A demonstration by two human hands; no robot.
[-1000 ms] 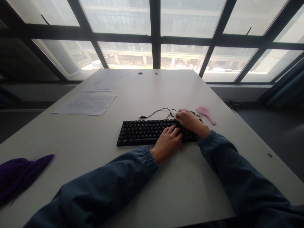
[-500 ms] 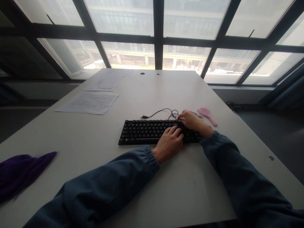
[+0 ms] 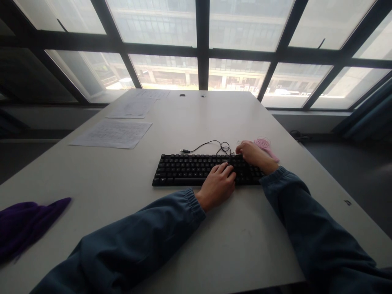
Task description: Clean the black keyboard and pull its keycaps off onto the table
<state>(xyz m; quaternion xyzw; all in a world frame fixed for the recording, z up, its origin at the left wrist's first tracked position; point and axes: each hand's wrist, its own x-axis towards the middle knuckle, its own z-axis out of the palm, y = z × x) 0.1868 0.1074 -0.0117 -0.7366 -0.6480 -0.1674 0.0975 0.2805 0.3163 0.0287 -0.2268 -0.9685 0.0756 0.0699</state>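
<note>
A black keyboard point(image 3: 186, 169) lies across the middle of the white table point(image 3: 214, 114), with its thin black cable point(image 3: 205, 145) looped behind it. My left hand point(image 3: 217, 185) rests palm down on the right half of the keys, fingers spread and holding nothing. My right hand point(image 3: 254, 155) sits at the keyboard's far right corner with its fingers curled down. It partly covers a pink hairbrush point(image 3: 266, 143) lying just behind it. Whatever is under those fingers is hidden.
Printed sheets point(image 3: 113, 132) lie at the far left of the table, with more paper point(image 3: 136, 108) behind them. A purple cloth point(image 3: 27, 222) lies at the near left edge. Large windows stand beyond the far edge, and the floor drops away on the right.
My right hand has slid right from the keys to the keyboard's far corner, now overlapping the pink brush. The small item seen beside the brush is hidden. My left hand stays put.
</note>
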